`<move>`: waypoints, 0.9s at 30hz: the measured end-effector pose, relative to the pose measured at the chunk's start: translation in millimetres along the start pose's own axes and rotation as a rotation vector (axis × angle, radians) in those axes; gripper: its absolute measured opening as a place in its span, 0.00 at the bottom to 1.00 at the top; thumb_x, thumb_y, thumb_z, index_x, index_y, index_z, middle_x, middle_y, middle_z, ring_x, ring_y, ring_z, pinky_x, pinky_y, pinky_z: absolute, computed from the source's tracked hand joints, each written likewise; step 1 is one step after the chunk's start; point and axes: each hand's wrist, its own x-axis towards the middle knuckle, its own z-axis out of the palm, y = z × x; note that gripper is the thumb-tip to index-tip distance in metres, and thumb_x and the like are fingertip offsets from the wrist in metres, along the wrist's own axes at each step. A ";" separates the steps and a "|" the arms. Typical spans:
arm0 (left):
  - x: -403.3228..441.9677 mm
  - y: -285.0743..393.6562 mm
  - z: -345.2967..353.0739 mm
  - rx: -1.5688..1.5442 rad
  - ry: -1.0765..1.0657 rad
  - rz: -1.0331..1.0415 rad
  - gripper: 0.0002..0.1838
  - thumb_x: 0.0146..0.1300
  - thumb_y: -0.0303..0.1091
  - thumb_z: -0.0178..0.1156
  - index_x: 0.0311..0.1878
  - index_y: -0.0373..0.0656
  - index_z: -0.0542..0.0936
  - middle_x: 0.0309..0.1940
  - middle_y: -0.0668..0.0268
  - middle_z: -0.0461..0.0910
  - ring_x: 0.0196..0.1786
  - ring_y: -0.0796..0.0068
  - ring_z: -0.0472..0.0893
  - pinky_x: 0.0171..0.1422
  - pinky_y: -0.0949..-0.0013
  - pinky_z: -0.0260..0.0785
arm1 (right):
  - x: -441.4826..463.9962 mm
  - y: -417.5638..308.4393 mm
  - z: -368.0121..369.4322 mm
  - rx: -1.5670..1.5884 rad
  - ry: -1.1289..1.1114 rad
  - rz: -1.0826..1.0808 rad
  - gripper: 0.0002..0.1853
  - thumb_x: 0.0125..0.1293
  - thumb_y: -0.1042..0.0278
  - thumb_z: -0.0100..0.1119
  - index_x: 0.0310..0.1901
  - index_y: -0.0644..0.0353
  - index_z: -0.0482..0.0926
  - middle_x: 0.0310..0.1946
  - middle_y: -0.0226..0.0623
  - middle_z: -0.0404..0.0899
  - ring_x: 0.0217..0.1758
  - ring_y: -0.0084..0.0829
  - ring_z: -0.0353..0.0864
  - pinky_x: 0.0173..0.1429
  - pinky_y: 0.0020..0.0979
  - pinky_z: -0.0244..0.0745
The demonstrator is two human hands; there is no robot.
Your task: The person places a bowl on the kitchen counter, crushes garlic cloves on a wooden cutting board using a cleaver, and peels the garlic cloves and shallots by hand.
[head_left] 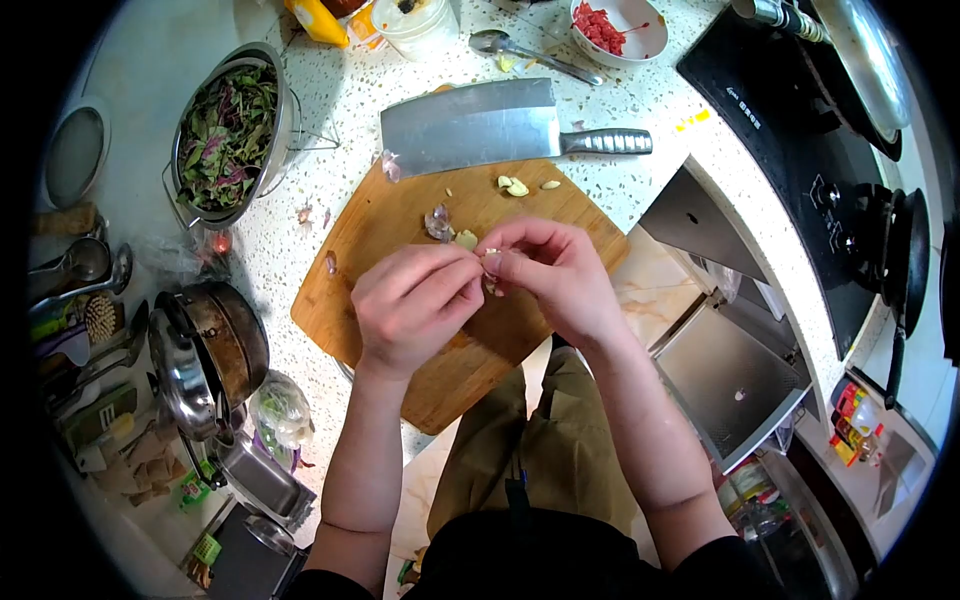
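Observation:
Over the wooden cutting board (350, 260), my left hand (415, 300) and my right hand (555, 275) meet with their fingertips pinched together on a small garlic clove (490, 254), mostly covered by the fingers. Just beyond them on the board lies a piece of garlic with purple skin (438, 223), and a pale clove (466, 239) sits beside my left fingers. Several peeled cloves (513, 186) rest near the board's far edge. A cleaver (470, 125) lies flat across that far edge, its handle (607, 142) pointing right.
A colander of leafy greens (228, 140) stands at the left, with pots (215, 345) nearer me. At the back are a spoon (535, 55) and a bowl of red chopped meat (605, 30). Right of me are the stove (790, 150) and an open drawer (735, 370) below the counter.

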 end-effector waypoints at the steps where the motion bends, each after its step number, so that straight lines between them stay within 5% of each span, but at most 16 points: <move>1: -1.4 0.1 -0.4 0.028 -0.024 0.024 0.13 0.47 0.21 0.77 0.37 0.43 0.87 0.36 0.66 0.87 0.36 0.66 0.88 0.40 0.67 0.83 | 0.6 3.9 -1.2 0.000 0.000 0.000 0.07 0.72 0.79 0.67 0.50 0.68 0.87 0.41 0.37 0.88 0.42 0.23 0.85 0.49 0.27 0.81; 9: -17.2 5.6 -6.5 0.127 0.010 0.114 0.14 0.47 0.18 0.76 0.38 0.41 0.87 0.36 0.64 0.87 0.36 0.63 0.88 0.42 0.65 0.82 | -4.2 16.5 2.3 0.444 0.041 0.216 0.07 0.76 0.77 0.64 0.50 0.70 0.86 0.45 0.42 0.89 0.46 0.31 0.91 0.52 0.28 0.90; 16: -26.3 15.2 -14.7 0.005 0.177 -0.094 0.12 0.50 0.19 0.76 0.38 0.42 0.88 0.39 0.64 0.89 0.38 0.65 0.90 0.43 0.66 0.83 | -5.1 1.2 2.1 0.470 -0.006 0.176 0.11 0.79 0.75 0.61 0.56 0.71 0.85 0.49 0.45 0.90 0.50 0.31 0.91 0.55 0.29 0.89; 19: -30.0 11.6 -18.0 0.040 0.176 -0.124 0.12 0.52 0.19 0.75 0.39 0.42 0.88 0.39 0.64 0.89 0.39 0.66 0.90 0.44 0.67 0.83 | -5.1 -3.2 2.9 -0.047 0.117 -0.019 0.14 0.82 0.74 0.55 0.60 0.71 0.84 0.55 0.45 0.89 0.58 0.34 0.89 0.65 0.35 0.83; 24: -47.5 -27.1 -25.4 0.243 0.084 -0.234 0.11 0.55 0.20 0.74 0.40 0.42 0.86 0.38 0.65 0.88 0.40 0.67 0.89 0.45 0.67 0.82 | 1.4 -2.6 9.7 -0.692 0.240 -0.417 0.11 0.77 0.75 0.60 0.57 0.65 0.85 0.53 0.43 0.87 0.55 0.40 0.88 0.60 0.38 0.82; 27: -53.7 -39.8 -28.6 0.295 -0.033 -0.560 0.07 0.62 0.21 0.73 0.42 0.40 0.86 0.36 0.63 0.86 0.39 0.66 0.88 0.45 0.67 0.79 | 11.9 3.1 5.8 -1.011 0.265 -0.640 0.09 0.73 0.76 0.63 0.52 0.63 0.86 0.53 0.43 0.86 0.60 0.48 0.85 0.66 0.46 0.78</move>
